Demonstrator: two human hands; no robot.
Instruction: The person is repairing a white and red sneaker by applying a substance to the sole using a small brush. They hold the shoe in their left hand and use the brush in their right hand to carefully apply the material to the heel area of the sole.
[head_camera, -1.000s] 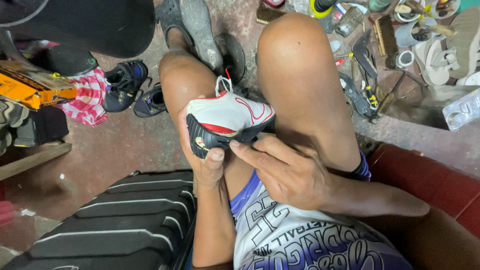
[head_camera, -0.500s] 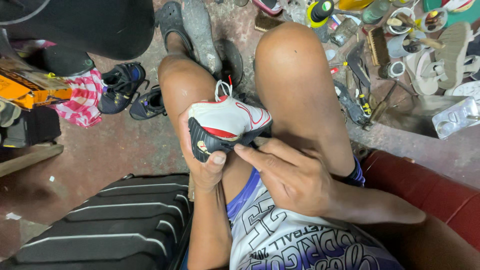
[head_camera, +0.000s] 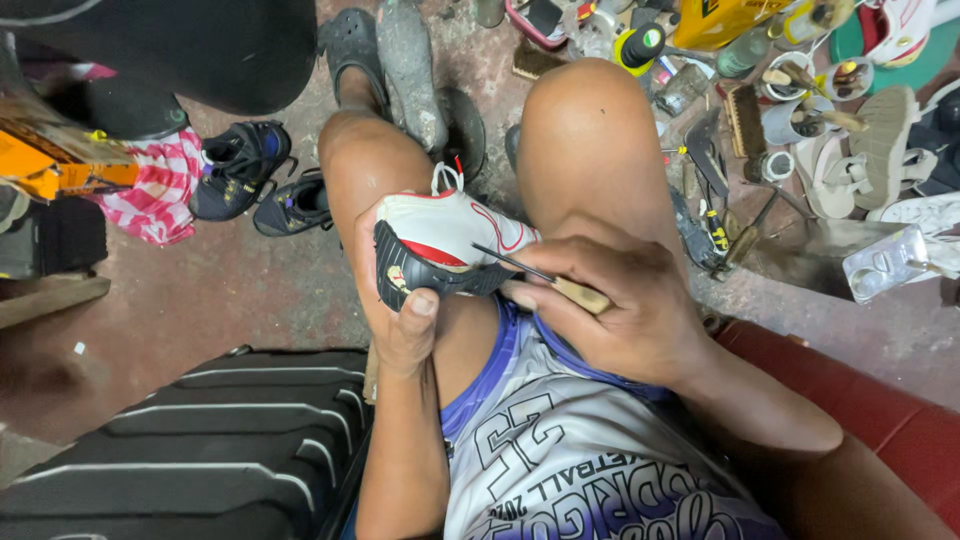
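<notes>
Change: since a second ago our right hand (head_camera: 610, 300) has taken up a thin awl (head_camera: 530, 272) with a wooden handle; before, its bare fingers pressed the sole.
Meaning: we judge the work on the sole seam is beginning.
Left hand: our left hand (head_camera: 400, 315) is closed around the heel, thumb on the black sole.
Right hand: closed on the awl, tip touching the sole edge.
Shoe: the white and red sneaker (head_camera: 440, 245) lies between our knees, on its side.
Around: tools (head_camera: 720, 215) lie on the floor at right, black shoes (head_camera: 260, 185) at left.
</notes>
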